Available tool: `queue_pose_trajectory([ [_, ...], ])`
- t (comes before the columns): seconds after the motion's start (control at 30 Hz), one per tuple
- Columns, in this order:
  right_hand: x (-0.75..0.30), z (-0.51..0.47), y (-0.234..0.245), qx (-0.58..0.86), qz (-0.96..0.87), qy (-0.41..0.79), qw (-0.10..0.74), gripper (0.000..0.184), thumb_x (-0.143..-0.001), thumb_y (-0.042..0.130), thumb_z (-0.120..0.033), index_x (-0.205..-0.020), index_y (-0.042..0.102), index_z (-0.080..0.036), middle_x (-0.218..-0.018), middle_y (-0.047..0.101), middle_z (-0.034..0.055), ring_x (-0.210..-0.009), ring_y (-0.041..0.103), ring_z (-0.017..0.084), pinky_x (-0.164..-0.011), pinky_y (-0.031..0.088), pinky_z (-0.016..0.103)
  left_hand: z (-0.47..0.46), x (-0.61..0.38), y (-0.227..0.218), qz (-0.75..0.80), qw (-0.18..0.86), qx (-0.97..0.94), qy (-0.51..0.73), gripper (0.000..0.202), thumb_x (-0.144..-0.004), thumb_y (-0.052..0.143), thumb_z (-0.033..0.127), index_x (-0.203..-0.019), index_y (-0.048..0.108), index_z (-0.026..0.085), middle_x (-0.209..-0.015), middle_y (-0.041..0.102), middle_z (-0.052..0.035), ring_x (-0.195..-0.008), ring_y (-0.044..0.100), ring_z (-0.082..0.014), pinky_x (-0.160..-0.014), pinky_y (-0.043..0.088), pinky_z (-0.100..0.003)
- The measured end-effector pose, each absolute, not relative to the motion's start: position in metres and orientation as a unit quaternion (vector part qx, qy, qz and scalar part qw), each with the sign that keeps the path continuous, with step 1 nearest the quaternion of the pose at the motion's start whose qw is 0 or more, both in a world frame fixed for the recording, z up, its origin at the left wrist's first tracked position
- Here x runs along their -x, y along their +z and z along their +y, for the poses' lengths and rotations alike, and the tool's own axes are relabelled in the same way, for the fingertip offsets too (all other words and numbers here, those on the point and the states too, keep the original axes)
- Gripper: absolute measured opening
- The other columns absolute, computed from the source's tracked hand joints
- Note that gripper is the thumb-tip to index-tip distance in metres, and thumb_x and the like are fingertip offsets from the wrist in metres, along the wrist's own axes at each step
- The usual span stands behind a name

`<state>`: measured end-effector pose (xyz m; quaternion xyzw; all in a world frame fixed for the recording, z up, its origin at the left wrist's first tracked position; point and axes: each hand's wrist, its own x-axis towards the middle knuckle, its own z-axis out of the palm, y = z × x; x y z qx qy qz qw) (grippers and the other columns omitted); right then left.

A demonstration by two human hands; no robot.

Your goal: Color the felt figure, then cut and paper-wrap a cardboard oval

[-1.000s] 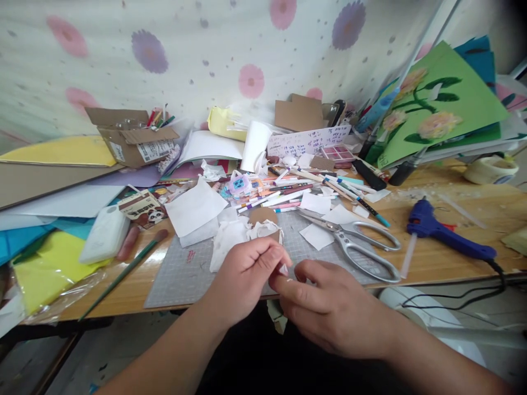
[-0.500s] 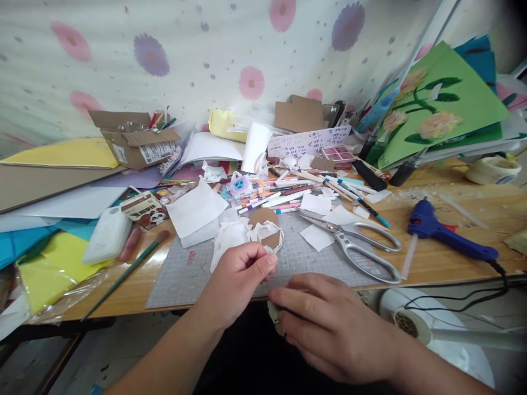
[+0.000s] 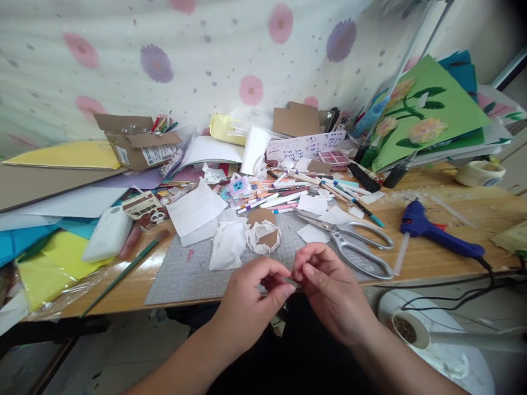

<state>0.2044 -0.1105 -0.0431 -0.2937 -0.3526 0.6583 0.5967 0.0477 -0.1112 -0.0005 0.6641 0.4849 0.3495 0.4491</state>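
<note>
Fingertips meet just over the mat's front edge, where my left hand (image 3: 256, 291) is closed in a pinch. Close against it, my right hand (image 3: 331, 293) is also closed, thumb to curled fingers. Whatever lies between the fingers is too small or hidden to make out. Beyond them, on the grey cutting mat (image 3: 168, 280), sit a ring of torn white paper (image 3: 252, 237) around brown cardboard and a crumpled white paper sheet (image 3: 228, 245). A brown cardboard disc (image 3: 260, 215) shows behind the ring. Silver-handled scissors (image 3: 343, 239) lie to the right, blades pointing left.
Markers (image 3: 288, 198) lie heaped behind the mat. A blue glue gun (image 3: 436, 230) rests at the right, its cord hanging over the edge. At the left are a green-handled brush (image 3: 123, 277) and an open cardboard box (image 3: 140, 148). A white bin (image 3: 411, 329) stands below right.
My right hand has risen from below the table edge to meet my left hand. The left hand has moved slightly right and down. The view has shifted a little.
</note>
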Motion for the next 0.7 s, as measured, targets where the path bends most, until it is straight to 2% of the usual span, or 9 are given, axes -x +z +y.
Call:
queue_pose_trajectory([
  [0.1, -0.198, -0.113, -0.04, 0.257, -0.303, 0.707, 0.586, 0.04, -0.071, 0.077, -0.041, -0.105, 0.06, -0.028, -0.094, 0.057, 0.002, -0.079, 0.058, 0.019, -0.076, 0.052, 0.036, -0.112, -0.053, -0.001, 0.448, 0.47, -0.656, 0.385, 0.015, -0.075, 0.071, 0.028, -0.088, 0.065, 0.02, -0.08, 0.067, -0.0024, -0.073, 0.062, -0.0172, -0.068, 0.05, -0.028],
  [0.2, -0.192, -0.116, -0.039, 0.241, -0.302, 0.736, 0.556, 0.044, -0.074, 0.072, -0.046, -0.112, 0.057, -0.029, -0.101, 0.058, 0.0045, -0.091, 0.061, 0.023, -0.089, 0.048, 0.044, -0.113, -0.058, 0.002, 0.44, 0.441, -0.671, 0.403, 0.017, -0.076, 0.072, 0.031, -0.09, 0.067, 0.021, -0.083, 0.068, -0.0025, -0.074, 0.062, -0.0171, -0.069, 0.049, -0.028],
  [0.33, -0.185, -0.119, -0.037, 0.211, -0.305, 0.761, 0.532, 0.051, -0.076, 0.068, -0.048, -0.121, 0.053, -0.029, -0.11, 0.06, 0.0071, -0.106, 0.059, 0.026, -0.101, 0.04, 0.048, -0.115, -0.062, 0.008, 0.445, 0.399, -0.68, 0.425, 0.01, -0.077, 0.072, 0.029, -0.08, 0.068, 0.021, -0.078, 0.071, -0.0018, -0.072, 0.064, -0.0168, -0.068, 0.048, -0.026],
  [0.43, -0.184, -0.12, -0.037, 0.206, -0.301, 0.766, 0.529, 0.052, -0.077, 0.067, -0.05, -0.123, 0.053, -0.03, -0.113, 0.058, 0.0074, -0.109, 0.057, 0.027, -0.102, 0.039, 0.048, -0.116, -0.063, 0.011, 0.444, 0.401, -0.672, 0.436, 0.006, -0.078, 0.072, 0.026, -0.078, 0.069, 0.021, -0.078, 0.072, -0.0019, -0.073, 0.066, -0.0171, -0.068, 0.049, -0.026],
  [0.57, -0.187, -0.122, -0.042, 0.269, -0.343, 0.706, 0.559, 0.055, -0.075, 0.071, -0.052, -0.123, 0.054, -0.033, -0.117, 0.051, 0.0063, -0.115, 0.05, 0.026, -0.101, 0.04, 0.044, -0.117, -0.061, 0.009, 0.435, 0.409, -0.668, 0.443, 0.006, -0.081, 0.068, 0.023, -0.077, 0.071, 0.021, -0.075, 0.071, -0.0022, -0.071, 0.064, -0.0164, -0.067, 0.048, -0.026],
  [0.7, -0.189, -0.124, -0.051, 0.287, -0.385, 0.675, 0.561, 0.052, -0.079, 0.066, -0.054, -0.126, 0.052, -0.036, -0.119, 0.049, 0.0058, -0.114, 0.049, 0.025, -0.094, 0.044, 0.041, -0.118, -0.061, 0.002, 0.427, 0.475, -0.624, 0.451, 0.011, -0.082, 0.065, 0.024, -0.073, 0.07, 0.02, -0.07, 0.066, -0.0014, -0.067, 0.06, -0.0148, -0.065, 0.047, -0.025],
])
